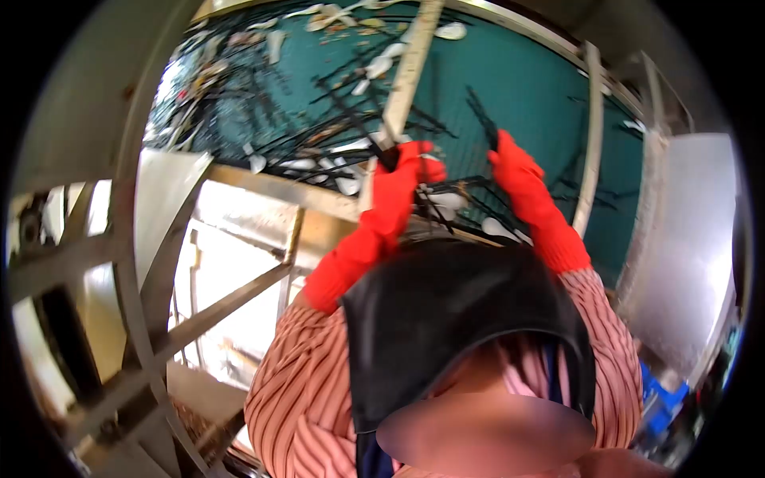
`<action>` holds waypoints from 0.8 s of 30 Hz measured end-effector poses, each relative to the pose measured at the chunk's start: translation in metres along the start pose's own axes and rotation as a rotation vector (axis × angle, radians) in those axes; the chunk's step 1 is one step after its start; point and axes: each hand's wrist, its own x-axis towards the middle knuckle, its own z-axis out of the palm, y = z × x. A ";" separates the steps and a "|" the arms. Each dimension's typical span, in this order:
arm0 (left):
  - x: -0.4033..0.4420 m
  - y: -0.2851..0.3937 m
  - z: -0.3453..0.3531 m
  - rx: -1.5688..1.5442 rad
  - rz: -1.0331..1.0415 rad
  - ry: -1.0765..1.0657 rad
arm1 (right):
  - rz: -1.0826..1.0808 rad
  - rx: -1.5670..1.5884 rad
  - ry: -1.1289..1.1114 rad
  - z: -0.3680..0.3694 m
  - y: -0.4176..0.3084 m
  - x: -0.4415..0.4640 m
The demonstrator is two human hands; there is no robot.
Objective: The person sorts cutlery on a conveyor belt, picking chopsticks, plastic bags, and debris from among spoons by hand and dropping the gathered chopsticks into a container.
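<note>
Red rubber gloves cover both hands, over a green belt [518, 60] strewn with thin black sticks that look like chopsticks and with white spoons. Beside a pale wooden bar, my left hand [405, 169] is closed around a bundle of black sticks [387, 154], which points up and left. Over the belt to the right, my right hand [516, 165] grips a few black sticks [480, 111] pointing away from me. White spoons [448, 201] and more loose sticks lie between the hands, near the belt's front edge. The fingertips are partly hidden.
A pale bar [413, 68] crosses the belt, and a second bar [590, 143] crosses farther right. Mixed sticks, spoons and scraps [207, 88] crowd the belt's left part. A metal frame [223, 319] stands at left, a shiny metal panel [693, 239] at right.
</note>
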 end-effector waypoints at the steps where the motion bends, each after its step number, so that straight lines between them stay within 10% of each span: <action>1: 0.001 0.002 0.000 -0.053 0.021 -0.003 | 0.060 -0.076 -0.037 -0.006 -0.011 -0.009; 10: 0.029 0.009 0.035 -0.121 0.025 -0.082 | -0.005 -0.060 0.073 0.013 0.027 -0.039; 19: 0.007 -0.033 0.055 -0.070 -0.126 -0.070 | 0.046 -0.220 -0.270 -0.033 0.005 -0.036; 24: 0.005 -0.030 0.068 -0.046 -0.095 0.026 | 0.108 0.256 -0.212 -0.068 -0.023 -0.037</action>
